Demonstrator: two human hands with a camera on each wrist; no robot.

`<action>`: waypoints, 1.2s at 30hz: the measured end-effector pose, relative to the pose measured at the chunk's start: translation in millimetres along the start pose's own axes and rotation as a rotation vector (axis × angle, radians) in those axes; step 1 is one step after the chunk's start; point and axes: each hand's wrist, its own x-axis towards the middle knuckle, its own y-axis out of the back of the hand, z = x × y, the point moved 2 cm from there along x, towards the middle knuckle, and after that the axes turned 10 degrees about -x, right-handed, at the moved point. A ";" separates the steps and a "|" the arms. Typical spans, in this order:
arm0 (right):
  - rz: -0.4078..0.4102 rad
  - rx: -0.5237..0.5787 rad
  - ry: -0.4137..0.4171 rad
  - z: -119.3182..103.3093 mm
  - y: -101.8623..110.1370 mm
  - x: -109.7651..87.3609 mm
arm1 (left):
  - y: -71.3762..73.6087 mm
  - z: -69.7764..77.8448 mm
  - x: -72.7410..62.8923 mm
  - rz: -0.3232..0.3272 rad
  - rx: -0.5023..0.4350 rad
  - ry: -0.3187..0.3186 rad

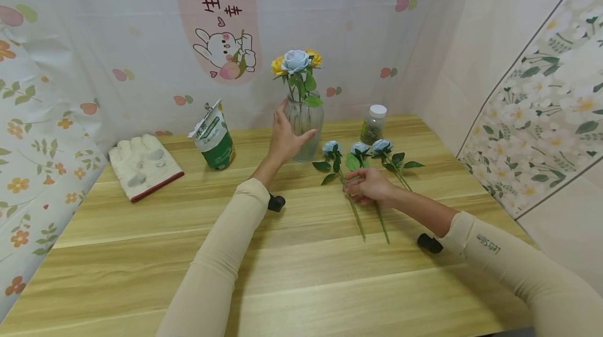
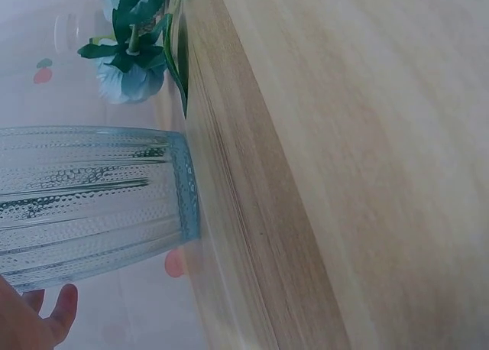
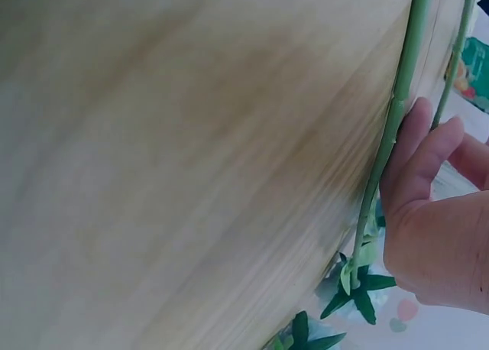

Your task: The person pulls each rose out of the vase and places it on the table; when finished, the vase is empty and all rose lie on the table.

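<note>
In front of me stands upright a tall vase of clear ribbed glass [image 1: 307, 114], which carries one pale blue artificial rose [image 1: 296, 61] between yellow artificial roses [image 1: 278, 66] with green leaves. To its right, three light blue artificial roses with green stems [image 1: 360, 148] lie on the wooden table [image 1: 301, 279], side by side, heads pointing away from me. My right hand [image 1: 369, 185] is at the leftmost stem (whether I pinch it, I cannot tell).

From my head, I look forward and down over the yellowish wood-grained table [image 1: 301, 284]; both wrist views, close and tilted, face far, sharing pale-blue, green-leaved roses [image 2: 131, 84].
</note>
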 end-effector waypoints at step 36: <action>0.195 -0.128 0.179 -49.6 18.3 -0.9 | 0.2 1.2 -1.1 -0.003 0.014 -0.002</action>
